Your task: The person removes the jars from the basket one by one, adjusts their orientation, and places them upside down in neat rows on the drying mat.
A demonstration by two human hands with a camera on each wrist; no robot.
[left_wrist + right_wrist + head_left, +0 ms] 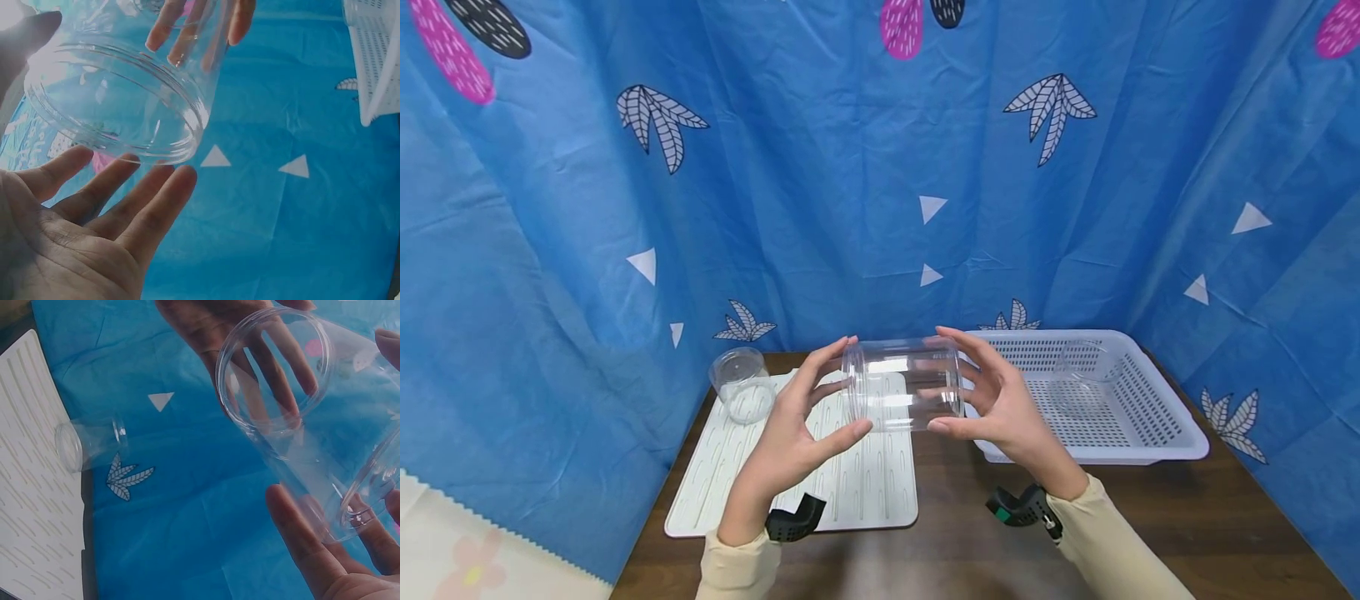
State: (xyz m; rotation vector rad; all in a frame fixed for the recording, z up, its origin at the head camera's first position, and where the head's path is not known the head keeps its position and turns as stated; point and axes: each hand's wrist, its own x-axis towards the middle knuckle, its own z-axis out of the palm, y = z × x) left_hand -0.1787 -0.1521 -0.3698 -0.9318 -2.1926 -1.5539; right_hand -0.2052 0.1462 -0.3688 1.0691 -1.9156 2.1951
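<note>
A clear, see-through jar lies sideways in the air between both hands, over the gap between the white mat and the basket. My left hand holds its ridged mouth end, thumb below and fingers above in the head view. At the smooth base end, my right hand grips with thumb and fingertips. The left wrist view shows the jar's open rim against the left fingertips. Another clear jar stands at the mat's far left corner, and a third jar is inside the basket.
A white ridged drying mat lies on the left of the dark wooden table. The white perforated basket occupies the right side. Blue patterned curtain hangs close behind and along both sides.
</note>
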